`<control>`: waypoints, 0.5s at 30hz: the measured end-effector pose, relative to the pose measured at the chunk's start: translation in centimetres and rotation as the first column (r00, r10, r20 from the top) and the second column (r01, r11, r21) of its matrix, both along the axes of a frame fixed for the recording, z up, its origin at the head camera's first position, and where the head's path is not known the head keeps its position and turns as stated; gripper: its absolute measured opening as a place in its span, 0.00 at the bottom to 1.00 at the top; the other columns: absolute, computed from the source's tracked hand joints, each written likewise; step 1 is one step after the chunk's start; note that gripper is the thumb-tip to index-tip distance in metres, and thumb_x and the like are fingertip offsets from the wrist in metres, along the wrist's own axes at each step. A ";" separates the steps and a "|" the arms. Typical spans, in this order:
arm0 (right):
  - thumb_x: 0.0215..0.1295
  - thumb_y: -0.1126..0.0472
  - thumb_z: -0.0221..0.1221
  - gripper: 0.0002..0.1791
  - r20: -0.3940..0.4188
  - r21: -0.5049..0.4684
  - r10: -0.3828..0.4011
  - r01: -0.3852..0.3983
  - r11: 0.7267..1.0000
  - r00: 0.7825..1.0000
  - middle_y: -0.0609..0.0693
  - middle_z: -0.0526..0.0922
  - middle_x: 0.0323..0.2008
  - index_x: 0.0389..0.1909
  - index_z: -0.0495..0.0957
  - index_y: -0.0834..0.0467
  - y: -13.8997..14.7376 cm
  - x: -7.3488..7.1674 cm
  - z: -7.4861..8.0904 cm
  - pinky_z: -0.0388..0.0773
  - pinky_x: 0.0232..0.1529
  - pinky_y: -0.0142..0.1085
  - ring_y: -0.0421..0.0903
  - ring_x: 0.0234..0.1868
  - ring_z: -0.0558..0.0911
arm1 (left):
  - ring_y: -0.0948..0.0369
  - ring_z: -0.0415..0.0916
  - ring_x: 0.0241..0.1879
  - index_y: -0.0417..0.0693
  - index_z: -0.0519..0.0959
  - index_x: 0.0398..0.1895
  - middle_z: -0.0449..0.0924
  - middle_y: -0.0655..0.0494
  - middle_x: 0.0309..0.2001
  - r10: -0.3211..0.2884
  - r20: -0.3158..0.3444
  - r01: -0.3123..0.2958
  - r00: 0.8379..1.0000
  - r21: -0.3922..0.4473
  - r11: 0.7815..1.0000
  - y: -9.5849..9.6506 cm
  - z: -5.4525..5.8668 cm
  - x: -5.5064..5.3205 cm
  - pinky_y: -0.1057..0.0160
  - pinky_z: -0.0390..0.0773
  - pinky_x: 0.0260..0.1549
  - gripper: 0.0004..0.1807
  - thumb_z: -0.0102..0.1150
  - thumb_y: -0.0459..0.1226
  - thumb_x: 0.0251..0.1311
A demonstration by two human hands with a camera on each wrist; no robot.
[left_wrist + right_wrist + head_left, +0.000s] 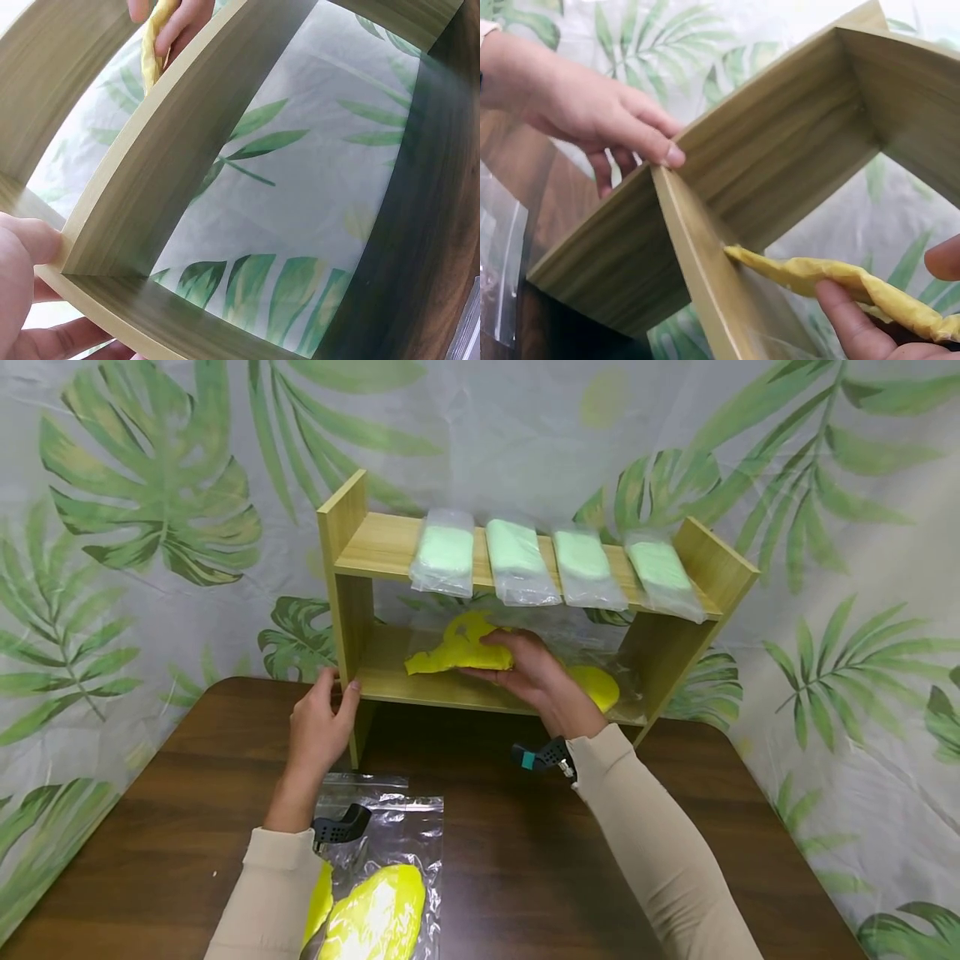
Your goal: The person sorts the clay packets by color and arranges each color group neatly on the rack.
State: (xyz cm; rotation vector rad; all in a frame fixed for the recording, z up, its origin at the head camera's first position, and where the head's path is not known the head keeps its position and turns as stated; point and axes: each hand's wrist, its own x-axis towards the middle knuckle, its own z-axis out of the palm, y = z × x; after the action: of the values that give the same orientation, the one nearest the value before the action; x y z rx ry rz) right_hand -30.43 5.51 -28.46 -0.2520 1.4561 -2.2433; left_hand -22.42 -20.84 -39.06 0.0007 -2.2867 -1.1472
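Observation:
A small two-tier wooden shelf point(408, 685) stands on the table. My left hand point(321, 724) grips the front edge of its left side panel, the thumb in front and the fingers round the outer side, as the left wrist view shows. Inside the lower tier, my right hand point(531, 670) holds a flat, irregular yellow clay-like piece point(459, 653), thumb on top and fingers beneath. Its left tip is close to the lower board; the right wrist view cannot settle whether they touch. Another bagged yellow piece point(596, 687) lies at the right on that board, partly behind my right wrist.
Several clear bags with pale green slabs point(444, 550) lie along the upper tier, their ends hanging over its front edge. On the dark wooden table point(525, 860), clear zip bags with yellow pieces point(375, 914) lie by my left forearm. A leaf-patterned cloth point(517, 435) hangs behind.

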 end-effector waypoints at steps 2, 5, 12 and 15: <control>0.68 0.73 0.48 0.31 0.011 0.009 -0.017 0.017 1.000 1.000 0.54 0.55 0.70 0.71 0.54 0.62 0.0 0.0 0.0 0.69 0.58 0.56 0.55 0.69 0.61 | 0.44 0.80 0.43 0.42 0.71 0.53 0.81 0.40 0.46 -0.005 0.004 0.005 1.000 0.002 1.000 0.0 0.0 0.1 0.44 0.73 0.40 0.20 0.46 0.48 0.71; 0.67 0.73 0.48 0.34 0.016 0.035 -0.039 0.038 0.999 0.999 0.53 0.51 0.72 0.73 0.51 0.61 0.1 0.0 0.2 0.69 0.58 0.56 0.54 0.70 0.59 | 0.44 0.80 0.43 0.42 0.71 0.54 0.81 0.39 0.46 -0.008 0.004 0.008 1.000 0.002 1.000 0.1 0.0 0.1 0.44 0.74 0.39 0.20 0.46 0.48 0.71; 0.67 0.72 0.50 0.11 -0.045 0.112 -0.037 0.042 0.993 0.998 0.53 0.70 0.51 0.49 0.71 0.65 0.6 0.2 0.5 0.66 0.60 0.56 0.52 0.59 0.68 | 0.43 0.79 0.43 0.42 0.72 0.53 0.82 0.40 0.46 0.008 -0.002 -0.008 1.000 -0.007 1.000 0.0 0.0 0.1 0.42 0.72 0.40 0.20 0.46 0.48 0.71; 0.69 0.71 0.49 0.07 -0.062 0.097 -0.033 0.039 0.995 0.998 0.52 0.74 0.41 0.32 0.73 0.63 1.3 0.1 0.6 0.63 0.62 0.56 0.51 0.54 0.73 | 0.42 0.79 0.44 0.42 0.72 0.53 0.81 0.40 0.46 0.015 -0.008 -0.015 1.000 -0.013 1.000 0.0 0.0 0.0 0.40 0.71 0.42 0.20 0.46 0.48 0.71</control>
State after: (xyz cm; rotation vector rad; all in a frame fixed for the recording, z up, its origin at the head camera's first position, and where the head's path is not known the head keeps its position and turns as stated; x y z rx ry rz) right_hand -30.31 6.81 -27.84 -0.2669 1.6093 -2.2024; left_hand -22.47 -20.84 -39.02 0.0085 -2.2840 -1.1225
